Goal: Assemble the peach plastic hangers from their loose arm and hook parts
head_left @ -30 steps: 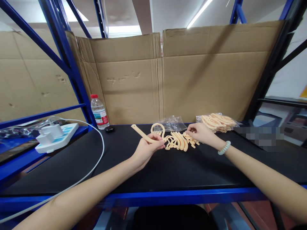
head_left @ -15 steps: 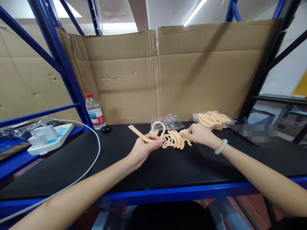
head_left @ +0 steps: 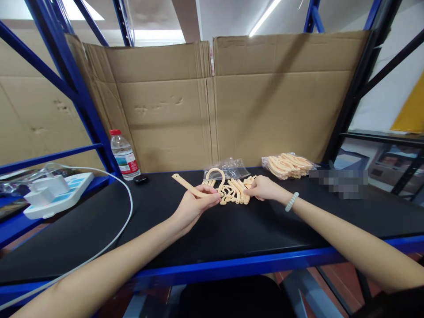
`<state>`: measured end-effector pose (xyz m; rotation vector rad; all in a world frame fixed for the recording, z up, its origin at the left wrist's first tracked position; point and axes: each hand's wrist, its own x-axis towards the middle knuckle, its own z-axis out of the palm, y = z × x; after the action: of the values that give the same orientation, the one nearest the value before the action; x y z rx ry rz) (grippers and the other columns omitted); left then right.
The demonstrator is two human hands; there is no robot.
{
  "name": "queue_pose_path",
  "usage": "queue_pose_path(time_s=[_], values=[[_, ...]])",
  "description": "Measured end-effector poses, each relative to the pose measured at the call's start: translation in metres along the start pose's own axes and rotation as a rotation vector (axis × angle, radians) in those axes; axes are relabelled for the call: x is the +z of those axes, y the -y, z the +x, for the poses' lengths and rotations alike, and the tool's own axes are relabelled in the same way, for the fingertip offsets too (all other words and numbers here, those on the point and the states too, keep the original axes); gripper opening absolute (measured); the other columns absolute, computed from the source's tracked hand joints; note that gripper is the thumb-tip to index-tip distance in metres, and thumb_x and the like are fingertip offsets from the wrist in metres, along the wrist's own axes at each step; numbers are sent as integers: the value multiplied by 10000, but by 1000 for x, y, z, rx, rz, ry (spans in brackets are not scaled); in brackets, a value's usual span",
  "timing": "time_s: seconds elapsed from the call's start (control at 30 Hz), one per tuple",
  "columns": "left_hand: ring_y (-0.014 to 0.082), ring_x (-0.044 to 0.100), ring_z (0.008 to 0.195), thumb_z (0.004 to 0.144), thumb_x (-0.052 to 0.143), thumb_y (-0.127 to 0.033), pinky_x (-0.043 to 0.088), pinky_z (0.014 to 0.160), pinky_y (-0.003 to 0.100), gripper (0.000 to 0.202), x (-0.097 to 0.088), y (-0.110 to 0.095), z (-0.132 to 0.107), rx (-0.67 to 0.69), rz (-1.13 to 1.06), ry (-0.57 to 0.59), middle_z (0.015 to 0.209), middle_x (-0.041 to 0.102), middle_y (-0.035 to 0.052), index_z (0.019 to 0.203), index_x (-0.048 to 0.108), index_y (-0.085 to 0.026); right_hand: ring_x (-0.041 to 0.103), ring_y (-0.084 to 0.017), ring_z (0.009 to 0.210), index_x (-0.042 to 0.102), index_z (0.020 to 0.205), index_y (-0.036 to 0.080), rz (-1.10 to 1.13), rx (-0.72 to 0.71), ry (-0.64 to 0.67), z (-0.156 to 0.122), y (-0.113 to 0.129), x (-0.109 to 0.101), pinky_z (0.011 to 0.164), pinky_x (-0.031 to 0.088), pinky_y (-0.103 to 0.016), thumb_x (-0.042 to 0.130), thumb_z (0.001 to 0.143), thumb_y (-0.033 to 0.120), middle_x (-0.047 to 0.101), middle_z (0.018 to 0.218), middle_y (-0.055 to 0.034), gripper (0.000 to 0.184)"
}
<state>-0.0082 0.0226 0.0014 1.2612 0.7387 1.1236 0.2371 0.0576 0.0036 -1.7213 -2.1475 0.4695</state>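
Note:
My left hand (head_left: 197, 203) is closed around a beige plastic clothes hanger piece (head_left: 185, 184), a flat arm slanting up to the left. A round hanger hook (head_left: 217, 170) stands up beside its fingertips and seems joined to that arm. To the right of it lies a row of loose beige hanger arms (head_left: 236, 191) on the black tabletop. My right hand (head_left: 263, 187) reaches in from the right, thumb and fingers pinched on an arm at the right side of the row. Its fingers partly hide that arm.
Behind the pieces lies a crumpled clear bag (head_left: 232, 168). A filled bag of beige pieces (head_left: 289, 165) sits at the back right. On the left are a water bottle (head_left: 125, 157), a small black object (head_left: 141, 179), a power strip (head_left: 62, 194) and a white cable (head_left: 127, 216). Cardboard (head_left: 159, 106) stands behind.
My right hand has moved slightly left and down onto the row of hanger arms. My left hand keeps its hold on the hanger piece. The whole view has shifted a little.

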Motion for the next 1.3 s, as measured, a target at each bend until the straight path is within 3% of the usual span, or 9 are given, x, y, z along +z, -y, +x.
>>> queue_pose_path(time_s=[0.17, 0.33, 0.43, 0.5, 0.6, 0.7, 0.8, 0.9, 1.3], values=[[102, 647, 748, 632, 786, -185, 517, 740, 192, 201, 0, 0, 0, 0, -2, 11, 769, 650, 13, 724, 620, -119, 384, -62, 342, 511, 413, 148, 103, 30, -1, 4, -8, 2, 459, 356, -204, 519, 749, 390, 479, 362, -1, 415], [96, 644, 743, 634, 785, -178, 516, 739, 193, 201, 0, 0, 1, 1, -29, 11, 776, 655, 13, 728, 619, -116, 434, -70, 377, 547, 531, 136, 179, 68, -164, 0, -6, -14, 406, 316, -197, 554, 735, 327, 561, 446, -29, 279], [92, 640, 711, 633, 784, -163, 511, 701, 183, 195, 1, 0, 1, 17, -39, 12, 732, 661, 16, 720, 616, -113, 437, -55, 399, 551, 708, 142, 527, -10, -168, -6, -2, -24, 365, 285, -183, 602, 745, 386, 643, 617, -49, 252], [91, 637, 690, 626, 786, -150, 506, 671, 177, 197, 1, 0, 1, 33, -40, 16, 708, 662, 17, 710, 612, -111, 472, -48, 442, 542, 769, 145, 813, -85, -114, -10, 3, -24, 384, 345, -172, 636, 742, 401, 665, 729, -61, 274], [95, 642, 690, 614, 794, -144, 503, 662, 177, 209, 1, 0, 0, 42, -48, 14, 707, 668, 19, 696, 606, -109, 561, -52, 552, 589, 873, 132, 1107, -131, -19, -16, 15, -14, 526, 487, -166, 712, 704, 316, 667, 826, -58, 278], [101, 649, 709, 602, 804, -143, 511, 690, 193, 233, 2, 0, 0, 46, -74, 16, 720, 678, 16, 750, 626, -117, 628, -78, 654, 618, 943, 120, 1260, -154, 59, -22, 29, 2, 650, 544, -182, 758, 672, 239, 669, 862, -59, 327], [111, 658, 719, 582, 817, -146, 522, 723, 220, 300, 3, 0, -1, 13, -92, 33, 765, 701, 34, 839, 666, -116, 651, -103, 685, 641, 920, 108, 1299, -224, 103, -29, 39, 15, 675, 560, -205, 750, 701, 248, 670, 820, -63, 282], [134, 670, 726, 559, 827, -150, 528, 745, 243, 273, 4, 0, -3, -32, -84, 73, 785, 716, 63, 790, 692, -98, 665, -122, 744, 650, 936, 128, 1298, -308, 112, -32, 42, 23, 672, 562, -207, 729, 735, 257, 675, 847, -62, 252], [124, 660, 691, 570, 818, -165, 524, 690, 219, 221, 3, -2, -5, -84, 18, 153, 744, 719, 63, 760, 721, -108, 680, -123, 687, 626, 962, 146, 1158, -401, 59, -34, 44, 31, 657, 577, -230, 709, 747, 241, 702, 835, -52, 250]])
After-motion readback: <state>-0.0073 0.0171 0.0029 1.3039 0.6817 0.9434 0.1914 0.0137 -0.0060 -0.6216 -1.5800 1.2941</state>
